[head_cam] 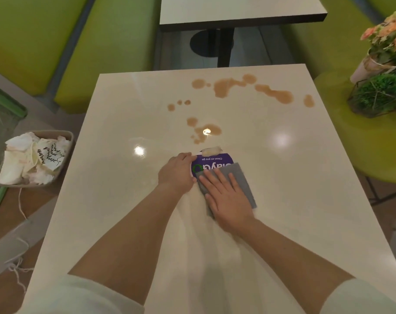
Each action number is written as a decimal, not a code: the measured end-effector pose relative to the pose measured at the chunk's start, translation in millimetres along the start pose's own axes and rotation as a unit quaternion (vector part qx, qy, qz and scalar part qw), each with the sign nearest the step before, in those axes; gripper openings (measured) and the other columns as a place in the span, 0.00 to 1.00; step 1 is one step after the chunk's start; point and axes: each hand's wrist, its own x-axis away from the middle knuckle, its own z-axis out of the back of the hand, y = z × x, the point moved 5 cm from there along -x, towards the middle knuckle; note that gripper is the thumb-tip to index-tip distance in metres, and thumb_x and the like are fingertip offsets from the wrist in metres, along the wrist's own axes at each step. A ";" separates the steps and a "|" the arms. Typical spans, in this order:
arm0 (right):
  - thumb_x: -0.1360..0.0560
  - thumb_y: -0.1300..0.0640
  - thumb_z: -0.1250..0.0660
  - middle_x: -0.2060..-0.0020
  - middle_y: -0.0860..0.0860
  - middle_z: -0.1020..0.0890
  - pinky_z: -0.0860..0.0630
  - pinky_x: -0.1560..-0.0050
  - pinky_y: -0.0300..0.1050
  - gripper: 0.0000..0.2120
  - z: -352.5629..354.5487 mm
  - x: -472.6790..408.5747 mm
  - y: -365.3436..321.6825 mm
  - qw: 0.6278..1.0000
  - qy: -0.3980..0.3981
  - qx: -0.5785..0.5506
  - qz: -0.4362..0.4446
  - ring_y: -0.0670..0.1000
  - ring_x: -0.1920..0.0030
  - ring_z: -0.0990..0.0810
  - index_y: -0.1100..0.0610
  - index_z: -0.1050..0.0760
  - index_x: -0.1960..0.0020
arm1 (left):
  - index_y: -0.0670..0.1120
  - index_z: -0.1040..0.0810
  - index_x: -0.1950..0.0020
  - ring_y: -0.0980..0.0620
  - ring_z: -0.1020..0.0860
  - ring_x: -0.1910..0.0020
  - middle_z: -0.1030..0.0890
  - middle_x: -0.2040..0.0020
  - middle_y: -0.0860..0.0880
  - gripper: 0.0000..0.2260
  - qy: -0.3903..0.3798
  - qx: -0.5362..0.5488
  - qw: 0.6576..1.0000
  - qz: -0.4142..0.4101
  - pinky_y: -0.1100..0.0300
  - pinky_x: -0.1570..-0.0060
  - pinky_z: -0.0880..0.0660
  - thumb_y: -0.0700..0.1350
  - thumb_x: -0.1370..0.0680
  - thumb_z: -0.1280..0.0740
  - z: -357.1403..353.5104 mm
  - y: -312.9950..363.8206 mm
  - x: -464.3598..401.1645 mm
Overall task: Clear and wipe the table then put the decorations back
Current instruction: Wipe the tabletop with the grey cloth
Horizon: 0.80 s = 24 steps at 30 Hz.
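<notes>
The right hand (226,198) is lying flat with its fingers straight and spread, pressing down on a grey cloth (237,184) near the middle of the cream table (115,200). The cloth is showing beyond the fingertips and to the right of the hand, and its far corner is overlapping a round purple sticker (211,163) printed with "Clean as you go". Just to the left, the left hand (177,173) is resting at the sticker's left edge with its fingers curled; whether they are pinching the edge cannot be told. A small torn scrap of paper (211,151) is sitting at the sticker's far edge.

Farther out, tan spills (222,87) are lying in three loose groups: one just beyond the sticker, one of small drops left of centre, and a long chain along the far right.

One cardboard tray (65,134) to the left of the table is holding crumpled paper wrappers (34,159). On the green seat (362,150) at right, two decorations are standing: a pink flower bouquet (389,32) and a green moss ball in a wire frame (378,94).
</notes>
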 end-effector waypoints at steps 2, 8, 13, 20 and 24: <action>0.18 0.48 0.56 0.22 0.45 0.42 0.53 0.24 0.53 0.25 3.1 2.2 14.3 0.999 -0.010 0.013 0.028 0.47 0.22 0.48 0.48 0.44 0.21 | 0.54 0.38 0.23 0.51 0.36 0.27 0.39 0.23 0.55 0.29 -0.017 -0.002 1.000 -0.015 0.56 0.31 0.36 0.47 0.22 0.33 1.6 -2.6 0.3; 0.20 0.47 0.61 0.21 0.45 0.49 0.61 0.24 0.53 0.28 9.8 -28.1 23.1 0.980 0.029 -0.013 -0.197 0.49 0.21 0.55 0.48 0.50 0.20 | 0.54 0.40 0.22 0.53 0.34 0.27 0.36 0.24 0.56 0.27 -0.040 0.109 0.993 -0.001 0.61 0.33 0.38 0.38 0.19 0.43 8.1 -12.5 2.6; 0.18 0.48 0.59 0.21 0.43 0.47 0.58 0.23 0.54 0.26 -12.7 -8.3 -61.0 0.998 -0.012 -0.033 -0.044 0.47 0.21 0.54 0.48 0.47 0.20 | 0.52 0.29 0.28 0.51 0.28 0.33 0.25 0.33 0.52 0.21 0.026 0.188 0.982 -0.005 0.56 0.34 0.32 0.37 0.20 0.43 18.3 -26.4 5.3; 0.23 0.45 0.65 0.21 0.44 0.48 0.62 0.24 0.51 0.31 -6.2 -29.4 -16.0 0.978 0.023 -0.018 -0.205 0.48 0.21 0.55 0.46 0.49 0.21 | 0.56 0.23 0.45 0.55 0.24 0.54 0.23 0.52 0.57 0.08 0.071 0.174 0.979 0.080 0.59 0.58 0.31 0.55 0.19 0.39 36.6 -74.4 32.6; 0.21 0.46 0.57 0.22 0.45 0.45 0.62 0.25 0.52 0.29 -21.6 -14.1 -105.2 0.990 0.010 -0.051 -0.127 0.50 0.21 0.51 0.47 0.46 0.21 | 0.53 0.22 0.46 0.52 0.22 0.53 0.21 0.52 0.56 0.10 0.065 0.155 0.980 0.105 0.58 0.56 0.29 0.55 0.19 0.40 28.3 -95.7 48.6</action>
